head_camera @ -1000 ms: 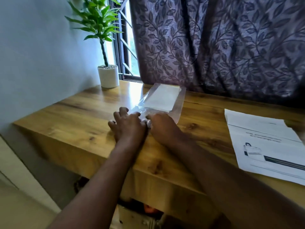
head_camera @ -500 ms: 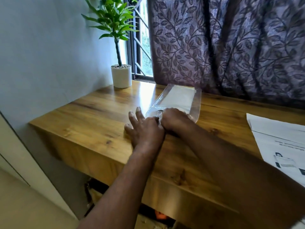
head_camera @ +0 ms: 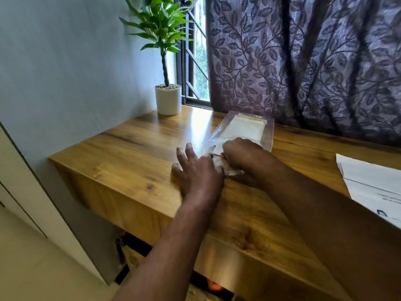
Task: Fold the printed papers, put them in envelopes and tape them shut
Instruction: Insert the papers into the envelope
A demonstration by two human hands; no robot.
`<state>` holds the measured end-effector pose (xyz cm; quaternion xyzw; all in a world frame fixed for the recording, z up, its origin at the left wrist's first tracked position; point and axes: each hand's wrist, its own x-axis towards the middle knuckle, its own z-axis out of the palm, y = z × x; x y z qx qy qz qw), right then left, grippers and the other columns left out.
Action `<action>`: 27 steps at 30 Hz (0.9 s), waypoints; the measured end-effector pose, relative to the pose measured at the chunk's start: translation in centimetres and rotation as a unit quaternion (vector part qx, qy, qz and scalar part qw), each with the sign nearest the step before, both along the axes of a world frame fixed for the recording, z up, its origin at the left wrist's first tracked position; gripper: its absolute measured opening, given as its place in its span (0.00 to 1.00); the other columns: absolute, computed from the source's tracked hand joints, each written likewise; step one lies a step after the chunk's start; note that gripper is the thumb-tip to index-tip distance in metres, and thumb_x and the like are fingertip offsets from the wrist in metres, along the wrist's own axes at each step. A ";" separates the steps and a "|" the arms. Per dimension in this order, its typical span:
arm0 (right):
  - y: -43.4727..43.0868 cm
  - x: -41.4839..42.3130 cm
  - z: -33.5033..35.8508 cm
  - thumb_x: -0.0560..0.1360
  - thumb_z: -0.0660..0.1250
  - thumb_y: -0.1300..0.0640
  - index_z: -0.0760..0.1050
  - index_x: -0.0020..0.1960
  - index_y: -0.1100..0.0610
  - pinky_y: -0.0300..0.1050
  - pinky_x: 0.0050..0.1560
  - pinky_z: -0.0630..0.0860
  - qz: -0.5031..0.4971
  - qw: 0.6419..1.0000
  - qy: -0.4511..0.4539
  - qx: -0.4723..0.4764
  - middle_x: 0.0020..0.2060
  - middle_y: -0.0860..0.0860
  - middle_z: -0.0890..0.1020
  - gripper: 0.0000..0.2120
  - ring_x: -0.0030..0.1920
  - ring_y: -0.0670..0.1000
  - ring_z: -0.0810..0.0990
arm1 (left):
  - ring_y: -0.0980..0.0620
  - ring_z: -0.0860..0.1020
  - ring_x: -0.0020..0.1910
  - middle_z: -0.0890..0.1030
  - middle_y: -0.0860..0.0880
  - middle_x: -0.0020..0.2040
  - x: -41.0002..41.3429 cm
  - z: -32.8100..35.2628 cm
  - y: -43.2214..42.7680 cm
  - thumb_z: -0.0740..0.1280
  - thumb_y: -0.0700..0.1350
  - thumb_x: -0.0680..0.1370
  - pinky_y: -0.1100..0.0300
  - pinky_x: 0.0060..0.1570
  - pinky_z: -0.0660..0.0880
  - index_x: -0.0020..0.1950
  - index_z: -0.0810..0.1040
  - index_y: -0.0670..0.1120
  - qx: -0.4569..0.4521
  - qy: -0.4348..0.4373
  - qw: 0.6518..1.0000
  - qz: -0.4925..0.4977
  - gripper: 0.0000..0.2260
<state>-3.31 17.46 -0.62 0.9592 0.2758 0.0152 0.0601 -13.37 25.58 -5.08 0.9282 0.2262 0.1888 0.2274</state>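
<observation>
Head camera looks down at two bare hands on a brown wooden table (head_camera: 130, 153). A clear plastic pack of white envelopes (head_camera: 245, 129) lies flat on the table. Its long side runs straight away from the hands, toward the purple leafy curtain (head_camera: 303, 61). The near end of the pack is open and crumpled, and it sits right between the two hands.

The right hand (head_camera: 240, 155) is on top of that near end. Its fingers curl down over the mouth of the pack and grip it. The fingertips are hidden, so I cannot tell if they hold an envelope inside or only the plastic. The left hand (head_camera: 197, 170) lies flat on the wood with its fingers straight and spread out. It holds nothing. Its side next to the right hand touches the crumpled plastic.

I think the job right now is getting one envelope out. For that, the right hand would need to pull back toward the body, along the long side of the pack, while the left hand presses the plastic down. The right hand is the nearer one for this.

White printed papers (head_camera: 368, 185) lie flat, well off to the right of the right hand. A green plant in a round white pot (head_camera: 168, 99) stands far beyond the left hand. Neither one is in the way of the pull.
</observation>
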 end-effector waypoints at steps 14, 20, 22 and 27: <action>-0.1 0.4 0.1 0.79 0.63 0.57 0.72 0.68 0.55 0.51 0.56 0.76 0.060 0.997 0.005 -0.046 0.63 0.58 0.78 0.17 0.61 0.60 0.78 | 0.42 0.46 0.79 0.55 0.44 0.80 -0.6 0.4 -0.3 0.62 0.57 0.80 0.40 0.75 0.52 0.71 0.72 0.56 -0.001 0.012 1.000 0.005 0.20; -0.5 0.7 -0.1 0.82 0.57 0.48 0.63 0.75 0.48 0.54 0.63 0.73 0.028 0.998 0.063 0.004 0.70 0.59 0.73 0.22 0.66 0.61 0.75 | 0.44 0.62 0.74 0.70 0.46 0.73 -0.3 0.3 -0.3 0.61 0.58 0.80 0.41 0.73 0.57 0.70 0.73 0.55 0.022 0.008 1.000 0.017 0.20; -0.6 0.4 0.1 0.83 0.57 0.49 0.61 0.76 0.52 0.54 0.60 0.74 0.032 0.999 0.038 0.001 0.69 0.61 0.74 0.23 0.65 0.62 0.75 | 0.46 0.66 0.71 0.73 0.47 0.70 -0.2 0.2 -0.3 0.61 0.58 0.79 0.40 0.71 0.58 0.69 0.74 0.55 0.031 0.007 0.999 0.018 0.19; -0.3 -0.3 0.4 0.81 0.60 0.55 0.70 0.70 0.56 0.51 0.55 0.75 0.063 0.997 -0.018 -0.051 0.64 0.58 0.78 0.18 0.63 0.60 0.78 | 0.46 0.68 0.70 0.74 0.47 0.68 -0.2 0.0 -0.2 0.61 0.58 0.79 0.41 0.71 0.59 0.68 0.74 0.55 0.035 0.000 0.999 0.015 0.19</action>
